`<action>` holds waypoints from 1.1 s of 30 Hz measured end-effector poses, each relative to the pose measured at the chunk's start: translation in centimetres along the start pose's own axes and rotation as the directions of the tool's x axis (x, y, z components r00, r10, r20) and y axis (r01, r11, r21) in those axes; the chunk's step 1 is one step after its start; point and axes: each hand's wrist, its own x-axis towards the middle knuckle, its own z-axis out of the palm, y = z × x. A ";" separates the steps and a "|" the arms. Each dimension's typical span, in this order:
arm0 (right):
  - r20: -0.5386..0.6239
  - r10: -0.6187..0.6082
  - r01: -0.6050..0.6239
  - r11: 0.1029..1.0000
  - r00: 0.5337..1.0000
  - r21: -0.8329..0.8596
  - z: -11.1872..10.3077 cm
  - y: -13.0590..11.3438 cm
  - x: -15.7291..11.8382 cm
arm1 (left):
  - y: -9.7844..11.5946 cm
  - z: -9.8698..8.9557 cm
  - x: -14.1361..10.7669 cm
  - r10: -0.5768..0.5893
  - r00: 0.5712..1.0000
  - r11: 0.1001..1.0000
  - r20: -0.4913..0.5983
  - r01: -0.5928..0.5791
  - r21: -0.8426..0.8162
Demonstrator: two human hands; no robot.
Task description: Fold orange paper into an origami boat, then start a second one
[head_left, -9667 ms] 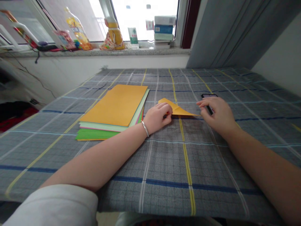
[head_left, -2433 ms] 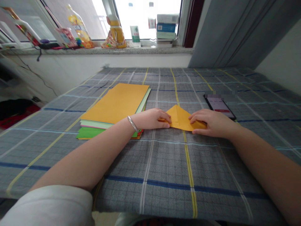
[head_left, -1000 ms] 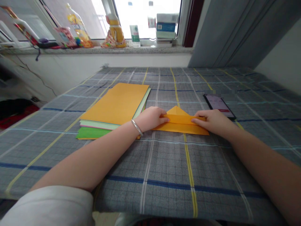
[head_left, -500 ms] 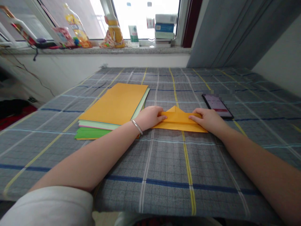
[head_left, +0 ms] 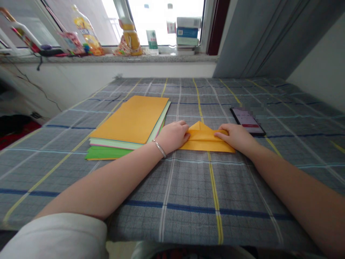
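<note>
Folded orange paper (head_left: 206, 141) lies flat on the checked cloth (head_left: 188, 187) between both hands. Left hand (head_left: 173, 136) is curled, fingertips at the paper's left end; right hand (head_left: 234, 139) is curled, fingers on its right part. Can't tell if either pinches. Paper stack (head_left: 126, 120) just left of left hand; phone (head_left: 246, 120) just beyond right hand.

Home, domestic room. Speckled stone windowsill (head_left: 107, 58) along top of frame, crowded with plastic bottles (head_left: 87, 32) and stacked boxes (head_left: 188, 32). Grey curtain (head_left: 258, 32) upper right. Loose cable (head_left: 29, 81) on white wall at left. Dark clothing (head_left: 13, 122) far left. Grey checked cloth (head_left: 194, 187) covers work surface.
</note>
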 end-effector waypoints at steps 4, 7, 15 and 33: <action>-0.006 0.001 -0.001 1.000 1.000 -0.007 0.2 0.2 0.1 | 0.6 0.1 -0.1 -0.035 0.999 0.999 -0.008 0.035 0.022; -0.008 0.008 -0.008 1.000 1.000 -0.001 0.3 0.3 0.1 | 0.9 0.3 -0.2 -0.050 0.997 0.998 -0.059 0.052 0.042; 0.015 0.111 -0.112 0.990 0.994 0.089 0.0 0.6 0.2 | 0.9 1.3 0.0 0.367 0.930 0.921 0.018 -0.360 -0.147; 0.227 0.217 -0.297 0.859 0.949 0.417 0.3 3.6 0.5 | 0.9 1.3 0.0 0.400 0.893 0.912 0.209 -0.364 -0.189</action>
